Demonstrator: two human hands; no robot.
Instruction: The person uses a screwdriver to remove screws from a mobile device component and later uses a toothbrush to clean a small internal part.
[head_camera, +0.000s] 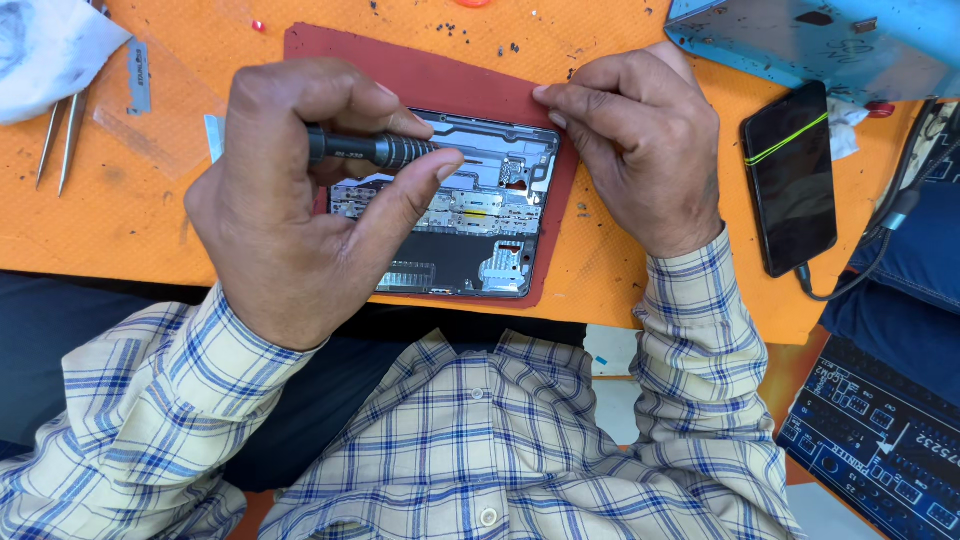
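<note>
Black knurled metal sits pinched in my left hand (290, 200): thumb and fingertips are clenched around a small screwdriver (375, 150), held nearly flat with its tip pointing toward three o'clock over the opened phone (455, 215). That low, sideways grip looks meant for turning the shaft with fingertip rolls rather than pressing hard, though the tip itself is hidden behind my thumb, so I cannot tell which screw it meets.

My right hand (640, 150) grasps nothing; its fingers are curled and pressed down at the phone's upper right corner, at about one o'clock from the frame, seemingly to keep it from sliding.

The phone lies back-off, its grey shell acting as a shallow tray: silver shields and connectors fill the upper part, a dark flat panel fills the lower part.

Under it lies a red mat (420, 70) on the orange table (150, 220), which gives a non-slip bed.

Further out, at nine to ten o'clock, tweezers (60, 135) and a white cloth (45, 45) lie well apart. At three o'clock a second black phone (790, 180) rests screen up with a cable (850, 280) plugged in. A blue circuit mat (870, 440) shows at five o'clock.
</note>
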